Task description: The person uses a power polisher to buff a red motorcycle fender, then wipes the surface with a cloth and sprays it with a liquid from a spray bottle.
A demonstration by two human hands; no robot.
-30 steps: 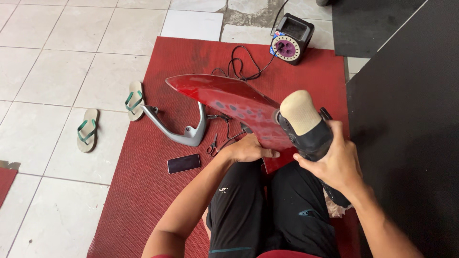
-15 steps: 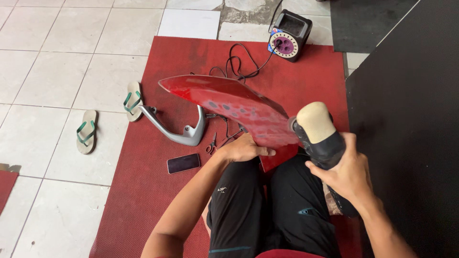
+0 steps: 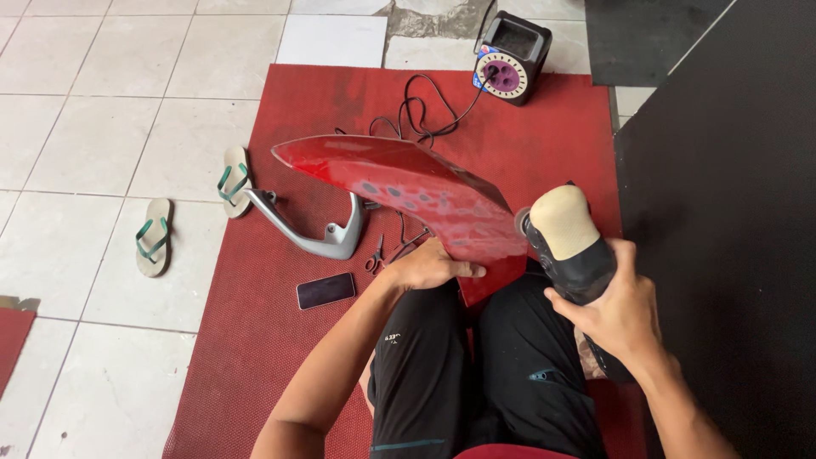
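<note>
A long glossy red body panel [image 3: 408,191] with dull grey patches rests across my knees, its pointed end aimed left. My left hand [image 3: 433,268] presses on the panel's near lower edge and steadies it. My right hand [image 3: 625,314] grips a black power polisher [image 3: 574,246] with a tan round pad facing up. The pad sits just off the panel's right end, close to it; contact cannot be told.
I sit on a red mat [image 3: 255,357] over white floor tiles. A silver grab rail [image 3: 319,234], small scissors [image 3: 376,257] and a dark phone [image 3: 325,291] lie on the mat. Two sandals [image 3: 155,238] lie left. A cable reel [image 3: 510,59] stands far back. A black mat [image 3: 731,212] lies right.
My right hand has carried the polisher rightward and down, off the panel's surface to its right end. The left hand stays on the panel edge.
</note>
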